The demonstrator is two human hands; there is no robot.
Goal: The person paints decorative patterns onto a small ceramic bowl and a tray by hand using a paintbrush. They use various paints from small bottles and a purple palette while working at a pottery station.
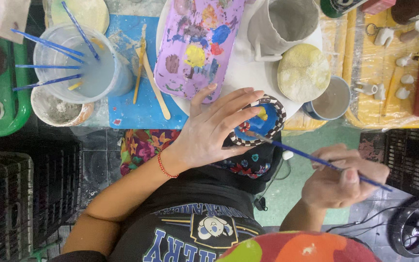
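My left hand [214, 128] cups a small painted ceramic cup [263, 121] with a black-and-white checkered rim and a blue inside with a yellow shape. My right hand [340, 179] grips a thin blue paintbrush [316, 159], whose tip reaches the cup's rim. A red string bracelet [165, 167] circles my left wrist. The cup is held above my lap, just in front of the table edge.
A purple paint palette [195, 43] with colour blobs lies on a white round board [248, 73]. A clear water jar [83, 63] holds several blue brushes. A grey clay mug [282, 24], yellow sponge [304, 73], wooden sticks [153, 82] and small white clay pieces [403, 77] are nearby.
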